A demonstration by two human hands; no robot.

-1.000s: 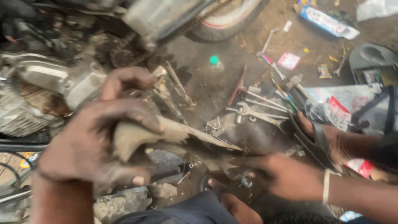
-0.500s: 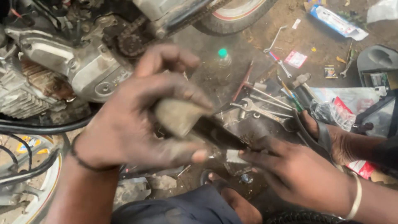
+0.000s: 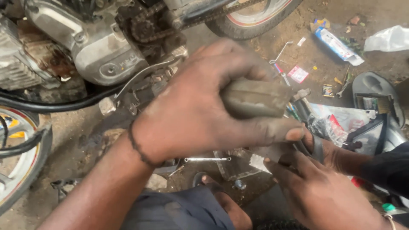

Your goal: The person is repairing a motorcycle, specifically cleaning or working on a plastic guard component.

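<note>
We are holding a dusty grey-brown rubber piece (image 3: 255,98) in our left hand (image 3: 200,110), just in front of the motorcycle engine (image 3: 98,51). The fingers (image 3: 238,68) are curling over its top and the thumb (image 3: 272,131) is pressing along its underside, so the hand is closing firmly around it. A thin dark band (image 3: 138,147) is sitting on that wrist.

Our right hand (image 3: 315,191) is working below the rubber piece, farther from the engine, with its fingers (image 3: 281,164) bent and pinching the lower end where the piece continues as a dark flat strip (image 3: 277,150). How tightly they are gripping we cannot tell, since the left thumb is covering part of it.

Beyond the rubber piece, on the far side from the engine, another person's hand (image 3: 330,147) is resting on the ground with a dark rubber loop (image 3: 317,147) around it.

A chain and sprocket (image 3: 147,25) are showing on the engine's right side, and a rear tyre (image 3: 251,17) is standing just past that. Spanners (image 3: 294,106), a white tube (image 3: 336,42) and a small red packet (image 3: 298,74) are lying on the dirt well away from the engine. A thin silver spanner (image 3: 207,159) is lying under our left wrist.
</note>
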